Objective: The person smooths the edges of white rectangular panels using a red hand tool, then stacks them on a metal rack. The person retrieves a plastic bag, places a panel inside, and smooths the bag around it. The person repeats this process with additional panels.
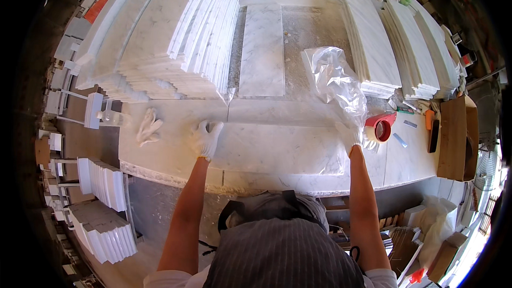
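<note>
Standing at the near edge of a pale stone surface, its rough front lip running left to right just above the striped apron. Open room only in the middle strip: tall stacks of marble tiles crowding the far left, more stacked slabs at the far right, a single long slab lying flat between them and pointing away.

Lying flat nearest the edge, a white marble slab, long axis running left to right, parallel to the front lip, wrapped in thin clear film. Spanning the gap between both hands, one end under each.

Left hand, in a white glove, pressed on the slab's left end, fingers curled over the far corner; whether gripping or only resting, hard to tell. Right hand, also gloved, at the slab's right end, closed on a bunch of clear plastic film billowing up and away toward the far stacks.

Just right of the right hand, touching the film, a red tape dispenser. Further right, a small blade and an orange-handled tool beside a cardboard box. Well left of the left hand, a spare white glove lying crumpled, and a clear bottle at the surface's left edge.
</note>
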